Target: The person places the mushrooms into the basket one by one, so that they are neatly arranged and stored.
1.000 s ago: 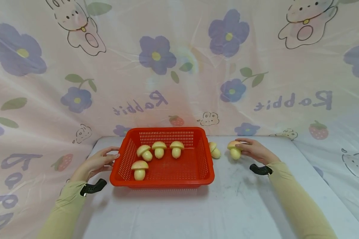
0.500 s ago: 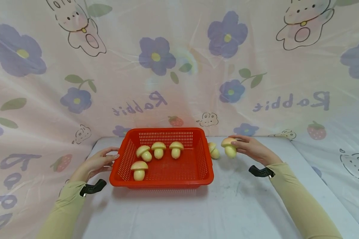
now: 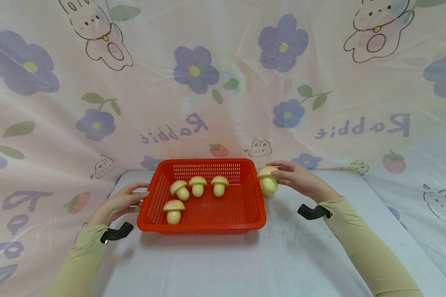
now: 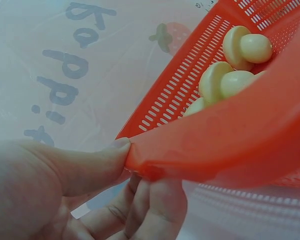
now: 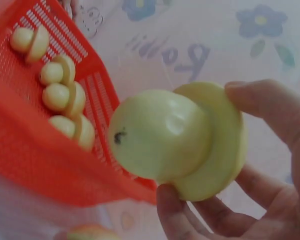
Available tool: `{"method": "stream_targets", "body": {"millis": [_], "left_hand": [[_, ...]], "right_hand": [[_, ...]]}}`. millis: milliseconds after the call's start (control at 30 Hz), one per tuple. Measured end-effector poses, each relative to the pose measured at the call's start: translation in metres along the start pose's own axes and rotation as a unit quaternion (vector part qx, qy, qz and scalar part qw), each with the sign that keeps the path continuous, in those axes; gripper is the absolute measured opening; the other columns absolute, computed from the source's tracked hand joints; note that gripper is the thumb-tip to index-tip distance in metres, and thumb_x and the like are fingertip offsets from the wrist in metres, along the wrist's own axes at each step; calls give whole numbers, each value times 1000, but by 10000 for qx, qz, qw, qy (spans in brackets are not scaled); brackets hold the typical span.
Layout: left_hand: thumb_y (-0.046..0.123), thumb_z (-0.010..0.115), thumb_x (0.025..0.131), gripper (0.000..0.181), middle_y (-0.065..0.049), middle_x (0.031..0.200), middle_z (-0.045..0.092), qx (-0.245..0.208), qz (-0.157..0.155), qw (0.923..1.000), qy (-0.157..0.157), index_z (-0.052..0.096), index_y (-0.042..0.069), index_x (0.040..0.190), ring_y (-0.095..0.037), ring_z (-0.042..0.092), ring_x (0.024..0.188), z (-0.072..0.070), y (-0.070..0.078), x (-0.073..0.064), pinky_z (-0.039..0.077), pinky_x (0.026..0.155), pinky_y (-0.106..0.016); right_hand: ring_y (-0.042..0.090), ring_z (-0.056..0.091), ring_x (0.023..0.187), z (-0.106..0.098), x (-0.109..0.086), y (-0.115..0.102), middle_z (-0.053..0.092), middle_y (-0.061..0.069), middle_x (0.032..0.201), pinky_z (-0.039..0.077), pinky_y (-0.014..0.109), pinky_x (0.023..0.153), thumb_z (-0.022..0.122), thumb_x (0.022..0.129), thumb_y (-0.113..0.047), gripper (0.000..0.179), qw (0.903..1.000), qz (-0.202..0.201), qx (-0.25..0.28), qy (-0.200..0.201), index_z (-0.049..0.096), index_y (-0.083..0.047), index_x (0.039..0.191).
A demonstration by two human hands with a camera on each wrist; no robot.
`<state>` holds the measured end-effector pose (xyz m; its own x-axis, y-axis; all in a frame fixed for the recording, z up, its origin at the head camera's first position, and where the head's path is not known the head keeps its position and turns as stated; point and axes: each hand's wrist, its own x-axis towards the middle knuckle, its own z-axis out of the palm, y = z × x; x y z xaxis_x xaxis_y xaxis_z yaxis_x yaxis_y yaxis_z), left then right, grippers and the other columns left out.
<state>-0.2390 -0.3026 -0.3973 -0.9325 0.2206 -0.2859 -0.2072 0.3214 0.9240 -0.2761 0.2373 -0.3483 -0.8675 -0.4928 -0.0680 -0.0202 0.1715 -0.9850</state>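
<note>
My right hand point(image 3: 299, 179) grips a pale yellow mushroom point(image 5: 162, 135) by its cap, thumb on one side and fingers on the other. The mushroom is up beside the right rim of the red plastic basket point(image 3: 208, 226), its stem pointing away from the palm. Beyond the left rim, my left hand point(image 4: 105, 192) pinches the basket's edge, thumb above and fingers beneath. Inside the basket several similar mushrooms point(image 3: 173, 211) lie toward the left and back. Another mushroom point(image 5: 92, 232) lies on the table outside the basket, mostly hidden behind the held one in the head view.
The basket stands on a white-covered table point(image 3: 193, 264). Close behind the table hangs a printed curtain point(image 3: 238, 103) with flowers and rabbits, and it continues along both sides. Each wrist wears a black strap-like device point(image 3: 314, 211).
My right hand has lifted the mushroom off the table and carried it left to the basket's right rim. The left hand keeps its hold on the basket, which stays in place.
</note>
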Motion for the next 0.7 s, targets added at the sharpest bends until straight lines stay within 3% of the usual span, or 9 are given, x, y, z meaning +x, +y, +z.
{"method": "stream_targets", "body": {"millis": [267, 700], "left_hand": [[25, 57, 98, 55, -11, 101, 60, 2, -7, 10000, 32, 34, 4, 142, -22, 61, 81, 0, 1, -1, 55, 77, -37], [25, 56, 98, 54, -10, 101, 59, -25, -14, 10000, -9, 34, 3, 142, -21, 60, 79, 3, 4, -1, 56, 76, -36]], "right_hand": [[30, 51, 118, 20, 10, -14, 53, 14, 129, 44, 38, 99, 64, 93, -23, 45, 9995, -158, 22, -288, 51, -10, 134], [29, 52, 114, 61, 44, -26, 55, 11, 126, 45, 44, 96, 70, 88, -27, 46, 9977, -2, -407, -550, 56, -13, 130]]}}
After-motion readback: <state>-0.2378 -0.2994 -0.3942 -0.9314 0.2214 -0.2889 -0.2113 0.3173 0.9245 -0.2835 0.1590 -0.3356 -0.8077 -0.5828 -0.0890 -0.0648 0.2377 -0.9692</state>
